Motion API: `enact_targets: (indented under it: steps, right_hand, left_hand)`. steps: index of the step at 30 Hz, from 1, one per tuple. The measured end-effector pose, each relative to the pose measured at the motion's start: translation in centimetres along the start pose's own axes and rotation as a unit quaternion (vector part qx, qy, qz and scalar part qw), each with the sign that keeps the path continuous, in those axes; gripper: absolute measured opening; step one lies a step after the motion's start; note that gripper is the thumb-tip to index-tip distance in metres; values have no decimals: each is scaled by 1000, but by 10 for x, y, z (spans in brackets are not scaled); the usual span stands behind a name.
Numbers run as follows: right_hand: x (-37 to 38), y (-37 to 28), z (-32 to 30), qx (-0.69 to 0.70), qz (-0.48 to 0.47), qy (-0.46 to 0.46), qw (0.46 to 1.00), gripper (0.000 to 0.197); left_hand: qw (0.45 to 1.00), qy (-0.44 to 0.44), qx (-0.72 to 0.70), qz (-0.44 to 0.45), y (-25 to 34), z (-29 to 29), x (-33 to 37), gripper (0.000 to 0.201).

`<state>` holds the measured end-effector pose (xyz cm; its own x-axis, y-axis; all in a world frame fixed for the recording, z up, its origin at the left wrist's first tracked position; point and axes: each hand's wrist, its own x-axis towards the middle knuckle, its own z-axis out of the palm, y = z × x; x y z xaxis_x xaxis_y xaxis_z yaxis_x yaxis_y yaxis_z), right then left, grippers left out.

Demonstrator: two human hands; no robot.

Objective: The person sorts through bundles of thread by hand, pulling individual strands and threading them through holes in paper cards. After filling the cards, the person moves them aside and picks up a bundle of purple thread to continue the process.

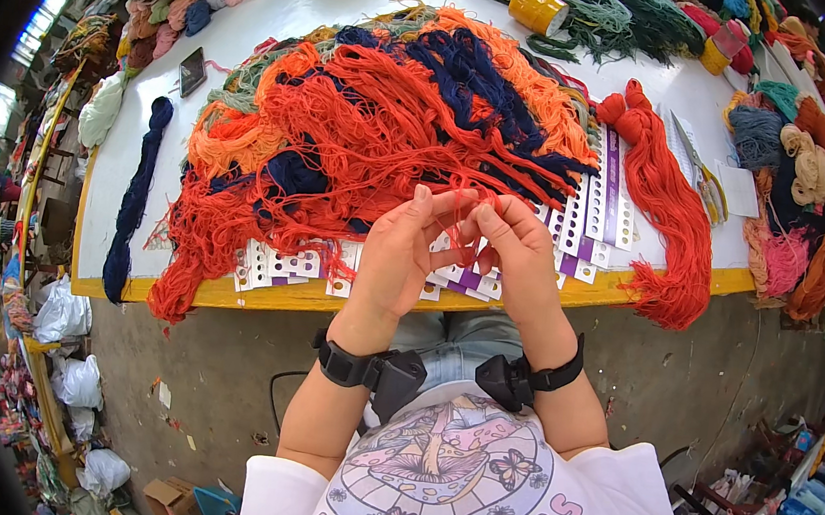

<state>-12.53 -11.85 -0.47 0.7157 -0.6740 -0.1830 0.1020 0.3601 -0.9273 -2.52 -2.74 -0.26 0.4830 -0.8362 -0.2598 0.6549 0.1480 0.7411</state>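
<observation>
My left hand (401, 248) and my right hand (515, 252) meet in front of the table's near edge, fingers closed on thin strands of red thread (456, 224). The strands run between both hands, and some fingertips hide behind them. Just beyond lies a big loose heap of red thread (367, 112), mixed with navy thread (477, 78) and orange thread (545, 96). White punched cards (599, 207) with purple strips stick out from under the heap at the right and along the front.
A knotted red skein (667, 224) hangs over the front edge at right, beside scissors (707, 183). A navy skein (137, 198) and a phone (192, 71) lie at left. A yellow thread spool (538, 9) sits at the back. Colourful yarn (788, 176) is piled at far right.
</observation>
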Motion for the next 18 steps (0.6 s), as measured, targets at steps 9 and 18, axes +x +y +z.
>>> enact_targets:
  steps: [9, 18]
  right_hand:
    - [-2, 5, 1, 1, -6, -47, 999, 15]
    - [-1, 0, -15, -329, -239, 1, 914, 10]
  left_hand:
    - [1000, 21, 18, 4, -7, -2, -2, 43]
    - [997, -45, 59, -38, -2, 19, 3, 41]
